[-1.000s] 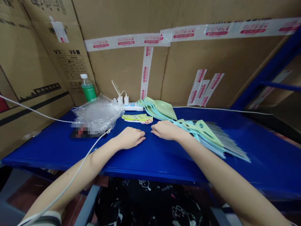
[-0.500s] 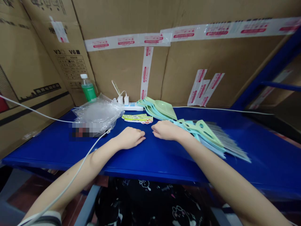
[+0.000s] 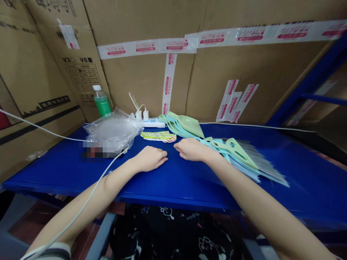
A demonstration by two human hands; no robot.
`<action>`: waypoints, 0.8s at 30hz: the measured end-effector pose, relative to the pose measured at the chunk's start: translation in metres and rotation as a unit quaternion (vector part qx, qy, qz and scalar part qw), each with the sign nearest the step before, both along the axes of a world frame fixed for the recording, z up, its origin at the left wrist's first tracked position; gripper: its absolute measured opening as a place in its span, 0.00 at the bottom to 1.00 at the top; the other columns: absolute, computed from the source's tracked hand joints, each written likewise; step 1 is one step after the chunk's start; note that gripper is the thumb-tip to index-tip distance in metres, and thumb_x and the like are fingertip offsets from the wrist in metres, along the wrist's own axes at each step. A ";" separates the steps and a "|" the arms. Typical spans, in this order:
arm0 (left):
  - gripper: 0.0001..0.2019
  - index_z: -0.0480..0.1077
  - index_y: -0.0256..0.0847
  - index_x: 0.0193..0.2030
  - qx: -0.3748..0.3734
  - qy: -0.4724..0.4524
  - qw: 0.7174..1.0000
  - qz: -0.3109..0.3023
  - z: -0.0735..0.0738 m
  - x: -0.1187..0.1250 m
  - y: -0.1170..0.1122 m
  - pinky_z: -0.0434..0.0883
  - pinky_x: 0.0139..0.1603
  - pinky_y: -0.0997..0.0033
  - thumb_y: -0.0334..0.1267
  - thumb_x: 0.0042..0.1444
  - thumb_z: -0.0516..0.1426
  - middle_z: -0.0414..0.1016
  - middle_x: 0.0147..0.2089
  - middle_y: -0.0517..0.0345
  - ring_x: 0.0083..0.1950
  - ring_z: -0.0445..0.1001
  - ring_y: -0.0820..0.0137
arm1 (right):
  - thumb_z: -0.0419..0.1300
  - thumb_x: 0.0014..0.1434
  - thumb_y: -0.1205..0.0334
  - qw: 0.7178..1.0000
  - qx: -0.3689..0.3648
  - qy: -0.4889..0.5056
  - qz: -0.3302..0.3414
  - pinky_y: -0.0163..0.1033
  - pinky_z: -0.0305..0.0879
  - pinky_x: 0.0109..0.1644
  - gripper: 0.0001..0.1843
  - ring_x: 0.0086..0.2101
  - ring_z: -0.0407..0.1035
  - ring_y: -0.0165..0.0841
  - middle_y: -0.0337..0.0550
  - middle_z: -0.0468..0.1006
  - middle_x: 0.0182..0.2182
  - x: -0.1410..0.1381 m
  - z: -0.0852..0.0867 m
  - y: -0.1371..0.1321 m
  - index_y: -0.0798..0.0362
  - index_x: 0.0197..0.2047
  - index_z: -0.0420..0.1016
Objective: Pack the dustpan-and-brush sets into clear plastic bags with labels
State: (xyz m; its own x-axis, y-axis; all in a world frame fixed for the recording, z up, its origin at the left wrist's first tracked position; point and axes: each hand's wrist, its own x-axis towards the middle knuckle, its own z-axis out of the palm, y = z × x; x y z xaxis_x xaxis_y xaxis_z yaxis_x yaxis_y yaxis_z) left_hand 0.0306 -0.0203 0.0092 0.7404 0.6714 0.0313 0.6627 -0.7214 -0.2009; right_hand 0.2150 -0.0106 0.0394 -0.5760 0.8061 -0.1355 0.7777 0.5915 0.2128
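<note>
My left hand (image 3: 151,158) rests on the blue table (image 3: 159,182), its fingers curled into a loose fist. Opposite it, a short gap away, my right hand (image 3: 189,149) is closed too, knuckles up. Nothing shows in either hand. Beyond them lies a small fan of yellow-green printed cards (image 3: 158,136). Just past my right hand is a stack of light green and blue dustpans (image 3: 189,124). Beside my right wrist are several hand brushes (image 3: 238,153) in the same colours, bristles pointing right; my wrist hides some of their handles.
Clear plastic bags (image 3: 112,126) lie at the left, with a green-liquid bottle (image 3: 102,103) behind them. A power strip (image 3: 154,122) with white plugs stands at the back. A white cable (image 3: 94,191) crosses over my left forearm. Cardboard (image 3: 141,79) walls the far side.
My right hand has shifted very slightly to the left. My left hand and the things on the table have not moved.
</note>
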 end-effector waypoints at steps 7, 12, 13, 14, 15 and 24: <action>0.14 0.67 0.40 0.32 -0.010 0.003 1.000 0.006 0.002 0.001 -0.001 0.63 0.29 0.72 0.40 0.67 0.47 0.76 0.33 0.57 0.34 0.76 0.67 | 0.52 0.55 0.73 1.000 0.002 -0.002 -0.002 0.38 0.48 0.29 0.12 0.32 0.70 0.36 0.48 0.78 0.32 0.000 0.002 -0.001 0.54 0.37 0.75; 0.13 0.68 0.40 0.33 -0.014 0.007 1.000 0.010 0.002 0.001 -0.001 0.65 0.31 0.72 0.40 0.67 0.47 0.76 0.33 0.56 0.34 0.76 0.66 | 0.49 0.60 0.71 1.000 -0.001 -0.003 -0.007 0.38 0.50 0.31 0.14 0.34 0.72 0.37 0.51 0.80 0.35 -0.001 0.001 -0.003 0.56 0.44 0.74; 0.13 0.68 0.40 0.33 -0.015 0.007 1.000 0.010 0.003 0.001 -0.001 0.65 0.31 0.72 0.40 0.67 0.47 0.76 0.33 0.56 0.34 0.76 0.67 | 0.48 0.62 0.71 1.000 -0.001 -0.005 -0.010 0.38 0.50 0.31 0.15 0.35 0.72 0.38 0.52 0.80 0.36 -0.002 0.001 -0.004 0.57 0.46 0.73; 0.13 0.68 0.40 0.33 -0.015 0.008 1.000 0.009 0.003 0.001 -0.001 0.65 0.31 0.72 0.39 0.67 0.47 0.76 0.33 0.56 0.34 0.76 0.67 | 0.47 0.64 0.70 1.000 0.000 -0.006 -0.013 0.38 0.50 0.32 0.16 0.35 0.73 0.38 0.53 0.80 0.37 -0.002 0.001 -0.004 0.58 0.49 0.72; 0.13 0.68 0.40 0.33 -0.014 0.009 1.000 0.009 0.003 0.001 -0.001 0.65 0.31 0.72 0.39 0.67 0.48 0.76 0.33 0.56 0.34 0.76 0.67 | 0.45 0.65 0.69 1.000 0.001 -0.007 -0.017 0.38 0.50 0.32 0.17 0.36 0.73 0.39 0.54 0.80 0.37 -0.002 0.001 -0.005 0.59 0.51 0.71; 0.13 0.68 0.39 0.32 -0.009 -0.003 1.000 0.003 0.002 0.001 0.000 0.64 0.30 0.72 0.39 0.67 0.48 0.76 0.33 0.56 0.34 0.76 0.67 | 0.44 0.64 0.71 0.999 -0.008 -0.013 -0.028 0.39 0.49 0.31 0.19 0.37 0.74 0.41 0.57 0.80 0.38 -0.003 -0.001 -0.005 0.61 0.55 0.67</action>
